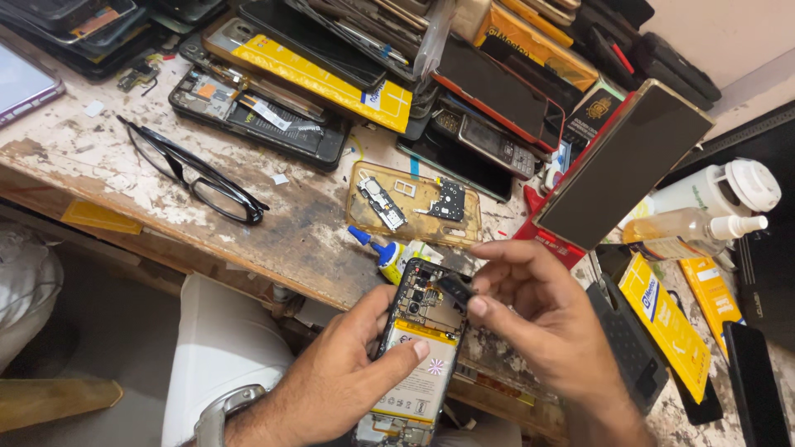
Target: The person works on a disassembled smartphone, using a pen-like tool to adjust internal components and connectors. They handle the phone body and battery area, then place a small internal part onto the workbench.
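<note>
My left hand (pixel 339 377) grips an opened smartphone (pixel 416 348) with its back cover off, thumb resting on the pale battery. The circuit board shows at the phone's upper end. My right hand (pixel 542 319) pinches a small black part (pixel 455 287) against the phone's upper right corner. A wristwatch (pixel 225 410) sits on my left wrist. Just beyond the phone lies a clear yellowed phone case (pixel 414 204) holding small boards and a card tray.
Black eyeglasses (pixel 195 174) lie on the worn wooden bench (pixel 99 157). A blue-tipped glue tube (pixel 379 252) is by the phone. Stacked phones and screens fill the back. A leaning phone (pixel 625 165), a spray bottle (pixel 691 228) and yellow packs (pixel 667 319) crowd the right.
</note>
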`<state>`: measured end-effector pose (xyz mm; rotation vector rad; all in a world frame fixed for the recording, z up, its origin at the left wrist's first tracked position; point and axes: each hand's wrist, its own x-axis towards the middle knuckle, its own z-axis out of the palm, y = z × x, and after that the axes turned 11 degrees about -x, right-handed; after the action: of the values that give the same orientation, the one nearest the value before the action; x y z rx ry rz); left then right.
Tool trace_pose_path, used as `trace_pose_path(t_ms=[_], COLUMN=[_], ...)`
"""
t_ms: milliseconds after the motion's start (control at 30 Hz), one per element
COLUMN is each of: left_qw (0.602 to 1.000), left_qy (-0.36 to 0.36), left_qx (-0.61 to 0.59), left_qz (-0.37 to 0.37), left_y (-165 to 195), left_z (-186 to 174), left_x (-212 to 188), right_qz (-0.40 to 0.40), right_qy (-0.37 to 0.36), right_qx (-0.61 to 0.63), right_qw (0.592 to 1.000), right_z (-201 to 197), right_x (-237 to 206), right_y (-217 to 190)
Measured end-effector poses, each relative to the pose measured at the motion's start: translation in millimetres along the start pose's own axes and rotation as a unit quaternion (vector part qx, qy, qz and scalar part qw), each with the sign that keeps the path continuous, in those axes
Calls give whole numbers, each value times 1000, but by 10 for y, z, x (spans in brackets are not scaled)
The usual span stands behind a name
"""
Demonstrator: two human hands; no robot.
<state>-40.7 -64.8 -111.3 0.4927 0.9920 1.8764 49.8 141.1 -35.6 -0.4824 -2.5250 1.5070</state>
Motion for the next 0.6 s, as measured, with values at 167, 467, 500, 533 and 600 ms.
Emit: trace_pose_path(t_ms=[167,467,500,533,600], left_qw=[1000,995,994,993,993], left_qy=[1,33,37,41,41], left_qx=[-8,88,98,108,109], left_qz=[14,28,18,7,3], left_y=[-6,17,20,24,20], left_z=[-2,51,51,48,49], left_x=[9,7,6,5,4], right_qz=[24,32,26,13,-11], right_qy=[-19,-9,-3,-7,-15], right_qx=[120,50,16,2,-26], right_qw=[992,998,1000,1000,999], right_z=[161,313,336,354,375], right_x=[-92,-106,-112,-108,-101], right_y=[39,-33,-40,-48,-68])
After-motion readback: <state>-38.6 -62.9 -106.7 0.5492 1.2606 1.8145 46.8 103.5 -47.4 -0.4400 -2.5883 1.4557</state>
